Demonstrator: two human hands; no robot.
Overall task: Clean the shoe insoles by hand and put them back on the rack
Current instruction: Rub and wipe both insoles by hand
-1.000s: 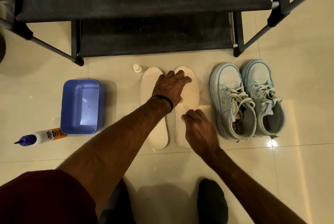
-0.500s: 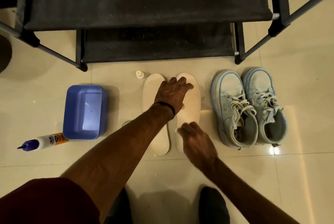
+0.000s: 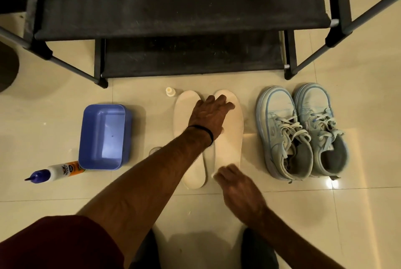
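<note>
Two cream insoles lie side by side on the tiled floor, toes toward the black shoe rack [image 3: 180, 8]. My left hand [image 3: 209, 115] presses flat with spread fingers across the toe end of the right insole [image 3: 230, 143], its wrist over the left insole [image 3: 186, 114]. My right hand [image 3: 236, 186], fingers loosely bent and motion-blurred, touches the heel end of the right insole. It holds nothing that I can see.
A pair of light blue sneakers [image 3: 301, 132] stands right of the insoles. A blue plastic tub [image 3: 104, 136] sits to the left, with a blue-capped bottle [image 3: 56, 171] lying beside it. A small white cap [image 3: 170, 91] rests near the rack's foot.
My right hand has slid from the middle of the right insole down to its heel. My left hand has stayed pressed on the toe end.
</note>
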